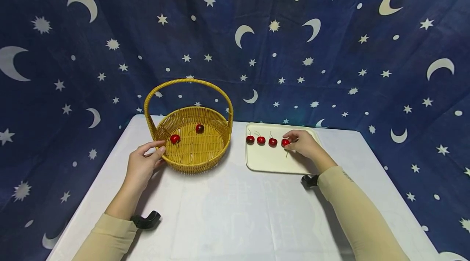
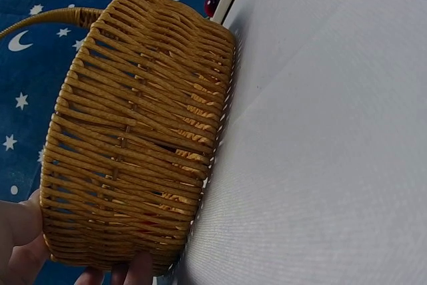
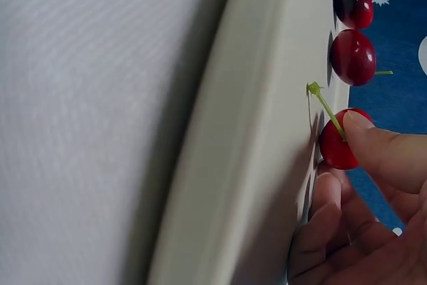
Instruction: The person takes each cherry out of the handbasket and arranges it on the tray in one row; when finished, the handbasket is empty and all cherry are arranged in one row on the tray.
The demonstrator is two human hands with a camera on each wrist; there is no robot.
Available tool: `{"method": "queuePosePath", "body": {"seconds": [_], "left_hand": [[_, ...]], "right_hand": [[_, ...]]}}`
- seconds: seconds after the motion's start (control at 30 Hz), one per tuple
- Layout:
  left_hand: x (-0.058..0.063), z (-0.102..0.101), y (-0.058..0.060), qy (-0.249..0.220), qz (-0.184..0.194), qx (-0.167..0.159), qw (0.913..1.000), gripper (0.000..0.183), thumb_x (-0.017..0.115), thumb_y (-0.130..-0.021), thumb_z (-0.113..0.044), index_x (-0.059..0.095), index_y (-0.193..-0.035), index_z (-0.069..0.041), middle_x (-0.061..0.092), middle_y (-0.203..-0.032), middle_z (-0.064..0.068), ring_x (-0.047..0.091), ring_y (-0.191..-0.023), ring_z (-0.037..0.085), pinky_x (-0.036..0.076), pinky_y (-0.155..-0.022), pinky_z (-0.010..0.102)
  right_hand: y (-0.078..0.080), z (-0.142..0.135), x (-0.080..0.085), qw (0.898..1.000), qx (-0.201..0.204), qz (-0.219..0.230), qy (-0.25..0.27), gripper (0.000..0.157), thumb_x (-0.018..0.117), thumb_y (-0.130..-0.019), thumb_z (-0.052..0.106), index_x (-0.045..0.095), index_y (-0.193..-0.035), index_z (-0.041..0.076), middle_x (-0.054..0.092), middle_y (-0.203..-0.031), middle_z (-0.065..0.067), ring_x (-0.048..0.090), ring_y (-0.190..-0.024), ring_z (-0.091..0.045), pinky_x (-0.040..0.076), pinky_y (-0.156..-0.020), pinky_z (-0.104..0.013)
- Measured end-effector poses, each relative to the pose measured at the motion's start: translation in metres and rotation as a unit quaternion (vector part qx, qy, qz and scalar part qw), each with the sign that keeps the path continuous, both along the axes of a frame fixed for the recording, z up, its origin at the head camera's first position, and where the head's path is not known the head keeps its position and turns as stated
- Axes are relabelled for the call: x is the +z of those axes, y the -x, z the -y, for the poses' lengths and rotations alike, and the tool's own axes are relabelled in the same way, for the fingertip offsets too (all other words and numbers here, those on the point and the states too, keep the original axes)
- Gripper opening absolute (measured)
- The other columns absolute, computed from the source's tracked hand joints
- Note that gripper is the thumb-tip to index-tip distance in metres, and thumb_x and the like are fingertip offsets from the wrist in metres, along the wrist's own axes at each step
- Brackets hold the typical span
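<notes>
R hand (image 1: 307,147) (ctr-right) pinches cherry (image 1: 284,142); prob slick, cd slip, bump next cherry (image 1: 272,142). L hand (image 1: 141,166) (ctr-left) grips basket (image 1: 194,167); tug cd tip it.

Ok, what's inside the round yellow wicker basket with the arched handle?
A bright red, round cherry lies left, a darker red cherry farther back, with woven floor visible between them. Whatever lies directly beneath them is covered, and the near wall hides its inner face.
</notes>
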State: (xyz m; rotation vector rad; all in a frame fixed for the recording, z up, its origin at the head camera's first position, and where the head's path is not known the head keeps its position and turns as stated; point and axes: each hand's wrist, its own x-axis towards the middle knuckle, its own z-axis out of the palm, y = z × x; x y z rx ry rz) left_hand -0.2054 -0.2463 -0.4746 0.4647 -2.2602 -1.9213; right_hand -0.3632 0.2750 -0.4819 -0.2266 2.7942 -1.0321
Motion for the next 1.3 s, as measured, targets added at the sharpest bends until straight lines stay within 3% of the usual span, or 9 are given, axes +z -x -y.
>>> {"method": "queuePosePath", "body": {"seconds": [0.4, 0.63, 0.77, 0.9, 1.13, 1.3], "left_hand": [[0.001, 0.0, 0.0, 0.002, 0.002, 0.003, 1.0, 0.042, 0.068, -0.108, -0.022, 0.065, -0.147, -0.005, 0.043, -0.16, 0.014, 0.069, -0.099, -0.002, 0.066, -0.091, 0.024], [0.0, 0.0, 0.0, 0.003, 0.002, -0.002, 1.0, 0.042, 0.068, -0.108, -0.022, 0.065, -0.146, -0.004, 0.043, -0.161, 0.016, 0.07, -0.101, 0.0, 0.066, -0.09, 0.023], [0.0, 0.001, 0.001, 0.002, 0.004, -0.001, 1.0, 0.041, 0.068, -0.108, -0.021, 0.066, -0.146, -0.005, 0.043, -0.161, 0.016, 0.071, -0.101, 0.002, 0.066, -0.09, 0.023], [0.001, 0.001, 0.0, 0.004, 0.001, 0.0, 1.0, 0.042, 0.068, -0.108, -0.022, 0.066, -0.146, -0.005, 0.044, -0.16, 0.015, 0.07, -0.101, 0.001, 0.066, -0.091, 0.023], [0.001, 0.002, -0.001, 0.004, 0.005, -0.003, 1.0, 0.041, 0.067, -0.108, -0.021, 0.065, -0.146, -0.006, 0.043, -0.162, 0.015, 0.07, -0.11, 0.007, 0.065, -0.093, 0.023], [0.0, 0.002, 0.0, 0.005, 0.003, -0.004, 1.0, 0.041, 0.067, -0.109, -0.022, 0.065, -0.146, -0.006, 0.042, -0.163, 0.015, 0.07, -0.113, 0.01, 0.065, -0.094, 0.024]], "right_hand": [[-0.004, 0.003, 0.001, 1.0, 0.009, 0.002, 0.016, 0.04, 0.083, -0.091, 0.005, 0.073, -0.129, 0.003, 0.072, -0.113, -0.019, 0.065, -0.093, -0.026, 0.06, -0.065, -0.027], [-0.017, 0.01, 0.015, 0.999, 0.009, -0.036, -0.013, 0.042, 0.08, -0.094, 0.007, 0.072, -0.135, 0.009, 0.072, -0.131, -0.019, 0.067, -0.107, -0.033, 0.057, -0.077, -0.03], [-0.033, 0.028, 0.03, 0.996, 0.027, -0.082, -0.014, 0.043, 0.081, -0.093, 0.005, 0.073, -0.135, 0.01, 0.073, -0.132, -0.017, 0.067, -0.101, -0.03, 0.054, -0.079, -0.032], [-0.049, 0.05, 0.045, 0.993, 0.051, -0.106, 0.027, 0.044, 0.083, -0.09, 0.001, 0.074, -0.132, 0.009, 0.074, -0.128, -0.017, 0.067, -0.094, -0.026, 0.055, -0.072, -0.029], [-0.074, 0.102, 0.066, 0.98, 0.132, -0.091, 0.122, 0.043, 0.084, -0.087, -0.002, 0.077, -0.128, 0.011, 0.075, -0.121, -0.013, 0.067, -0.092, -0.022, 0.057, -0.075, -0.027], [-0.086, 0.146, 0.075, 0.968, 0.18, -0.073, 0.159, 0.044, 0.085, -0.088, 0.0, 0.077, -0.127, 0.016, 0.076, -0.121, -0.005, 0.068, -0.095, -0.023, 0.059, -0.078, -0.029]]}}
